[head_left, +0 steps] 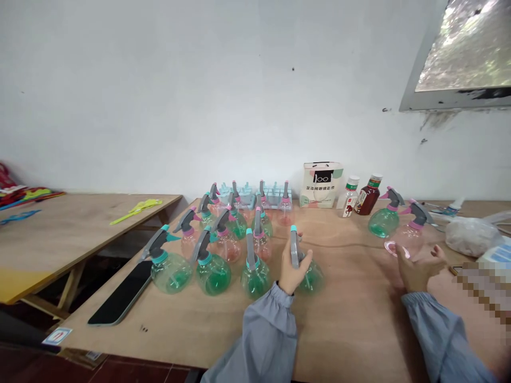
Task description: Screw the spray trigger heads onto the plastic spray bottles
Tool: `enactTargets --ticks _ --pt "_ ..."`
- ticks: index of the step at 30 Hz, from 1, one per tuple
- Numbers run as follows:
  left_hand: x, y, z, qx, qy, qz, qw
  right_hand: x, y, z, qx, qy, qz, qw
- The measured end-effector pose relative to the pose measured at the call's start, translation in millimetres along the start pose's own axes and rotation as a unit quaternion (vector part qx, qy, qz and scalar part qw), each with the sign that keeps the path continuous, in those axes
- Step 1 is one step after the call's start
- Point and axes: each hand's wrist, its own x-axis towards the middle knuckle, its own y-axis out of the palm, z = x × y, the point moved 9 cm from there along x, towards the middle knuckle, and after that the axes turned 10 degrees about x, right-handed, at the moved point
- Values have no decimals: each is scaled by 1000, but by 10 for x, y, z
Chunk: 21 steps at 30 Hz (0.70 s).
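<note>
My left hand (290,271) is wrapped round the neck of a green spray bottle (312,279) with a grey and teal trigger head. The bottle stands on the table, partly hidden by my fingers. On the right, my right hand (419,270) is open, its fingers spread just in front of a pink spray bottle (405,239). Behind that one stands another green spray bottle (383,222). Left of my left hand, several green and pink spray bottles stand in rows, among them a near green bottle (255,279) and a pink bottle (227,247).
A black phone (122,292) lies by the table's left edge. Light blue trays (275,197), a paper bag (319,186), a clear bottle (349,199) and a dark red bottle (368,197) stand at the back. A plastic bag (471,235) lies at right. A second table (80,223) stands left.
</note>
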Motion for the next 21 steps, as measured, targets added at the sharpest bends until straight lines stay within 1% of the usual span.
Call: enactTargets --ticks 2,5,6,7,11,12,15,17,21 --pt "9 -14 -5 3 -5 6 1000 74 127 -162 -33 45 48 997" --pt "47 -138 -9 2 0 -33 999 76 238 -266 -34 82 75 993" --pt "59 -165 -9 -3 0 -39 999 69 252 -272 -28 84 76 993" --pt "68 -168 -16 -11 2 -33 999 63 256 -270 -21 82 75 994" --pt "43 -26 -112 -53 29 54 997 34 231 -239 -16 74 75 994" --pt "30 -15 -129 -54 36 57 996 23 227 -226 -21 74 78 994" --pt "18 -76 -121 -33 43 19 998 -19 218 -176 -40 68 90 993" --pt "26 -93 -108 -19 47 12 999 -64 207 -152 -52 62 95 992" --pt "19 -6 -143 -16 60 64 996 -208 174 -123 -72 45 116 990"
